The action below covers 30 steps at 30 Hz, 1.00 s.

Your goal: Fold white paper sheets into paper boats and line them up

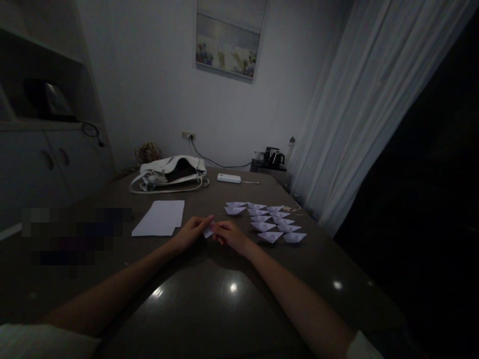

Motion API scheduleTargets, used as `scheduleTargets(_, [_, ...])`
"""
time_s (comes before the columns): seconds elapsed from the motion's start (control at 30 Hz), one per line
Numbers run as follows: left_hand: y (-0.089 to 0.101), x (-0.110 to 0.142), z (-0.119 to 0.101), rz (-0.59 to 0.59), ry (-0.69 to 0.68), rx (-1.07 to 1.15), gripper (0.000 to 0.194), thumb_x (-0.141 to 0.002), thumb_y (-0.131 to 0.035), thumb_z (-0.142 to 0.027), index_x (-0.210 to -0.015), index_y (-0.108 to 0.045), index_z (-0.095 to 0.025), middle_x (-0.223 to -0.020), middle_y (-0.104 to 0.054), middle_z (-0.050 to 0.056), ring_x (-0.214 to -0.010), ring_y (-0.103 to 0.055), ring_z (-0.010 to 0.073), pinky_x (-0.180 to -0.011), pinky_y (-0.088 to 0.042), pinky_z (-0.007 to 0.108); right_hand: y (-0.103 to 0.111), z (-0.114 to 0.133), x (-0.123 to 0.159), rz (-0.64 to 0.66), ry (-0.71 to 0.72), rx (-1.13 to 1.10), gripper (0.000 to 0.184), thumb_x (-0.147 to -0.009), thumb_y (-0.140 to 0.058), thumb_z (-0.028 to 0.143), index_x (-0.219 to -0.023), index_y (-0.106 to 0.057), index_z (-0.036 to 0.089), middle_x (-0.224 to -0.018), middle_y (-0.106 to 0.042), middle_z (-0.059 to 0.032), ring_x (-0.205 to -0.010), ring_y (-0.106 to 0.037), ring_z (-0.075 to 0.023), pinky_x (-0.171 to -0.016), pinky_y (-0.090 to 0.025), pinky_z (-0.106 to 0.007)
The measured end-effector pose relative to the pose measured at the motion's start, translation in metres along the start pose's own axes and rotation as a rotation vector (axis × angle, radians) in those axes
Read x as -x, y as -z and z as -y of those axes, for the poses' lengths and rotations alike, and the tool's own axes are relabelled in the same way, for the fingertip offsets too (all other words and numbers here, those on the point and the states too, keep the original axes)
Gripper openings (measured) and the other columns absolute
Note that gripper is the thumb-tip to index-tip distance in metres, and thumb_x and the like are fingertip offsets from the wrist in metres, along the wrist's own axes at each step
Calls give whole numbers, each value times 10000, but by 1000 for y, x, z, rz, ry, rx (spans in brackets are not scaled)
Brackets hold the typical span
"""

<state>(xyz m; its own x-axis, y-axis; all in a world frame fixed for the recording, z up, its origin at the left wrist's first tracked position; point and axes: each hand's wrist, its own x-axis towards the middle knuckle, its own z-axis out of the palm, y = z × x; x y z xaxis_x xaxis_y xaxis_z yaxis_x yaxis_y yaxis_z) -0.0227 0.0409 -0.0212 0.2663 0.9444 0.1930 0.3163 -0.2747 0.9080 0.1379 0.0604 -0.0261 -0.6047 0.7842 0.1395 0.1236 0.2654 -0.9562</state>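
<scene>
Between my two hands is a small piece of folded white paper (pixel 208 231), mostly covered by the fingers. My left hand (pixel 191 233) pinches it from the left, thumb on top. From the right, my right hand (pixel 231 236) closes on its other side, fingers curled. Just right of my right hand stand several white paper boats (pixel 270 236) in loose rows. To the left of my left hand lies a stack of white paper sheets (pixel 159 218), its edges slightly uneven. The exact shape of the held paper cannot be made out.
A white handbag (pixel 175 172) sits open at the back of the dark glossy table (pixel 194 309). Right of it lies a white power bank (pixel 229 178) with a short cable. Small scraps (pixel 290 209) lie behind the boats. A black kettle (pixel 277 158) stands beyond the far edge.
</scene>
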Motion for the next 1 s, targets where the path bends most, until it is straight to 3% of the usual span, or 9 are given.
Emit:
scheduleTargets(0.17, [-2, 0, -2, 12, 41, 39, 638, -748, -386, -718, -587, -594, -137, -474, -501, -6, -460, -441, 128, -447, -312, 225, 0, -1, -1, -113, 98, 29, 373, -874, -473, 369, -574, -509, 150, -469, -427, 47, -407, -338, -67, -439, -259, -209])
scheduleTargets(0.33, [-2, -1, -1, 21, 26, -17, 675, -736, -351, -748, -526, -566, -144, -445, -491, 1, -425, -423, 120, -442, -314, 231, 2, -6, -3, -214, 109, 74, 387, -874, -462, 381, -561, -495, 156, -449, -392, 44, -408, -331, -79, -428, -245, -217])
scheduleTargets(0.77, [-2, -1, 0, -48, -66, -87, 628, -795, -328, -683, -531, -534, -152, -439, -469, -14, -433, -415, 117, -415, -297, 211, 0, -11, -4, -154, 139, -37, 418, -813, -483, 545, -640, -510, 165, -452, -426, 48, -381, -367, -77, -393, -260, -212])
scheduleTargets(1.0, [-3, -1, 2, 33, -127, -80, 512, -802, -414, -615, -609, -543, -159, -495, -513, -22, -460, -444, 118, -444, -339, 210, 2, -14, -7, -190, 164, -42, 392, -851, -464, 487, -622, -491, 169, -450, -432, 46, -376, -382, -77, -400, -280, -205])
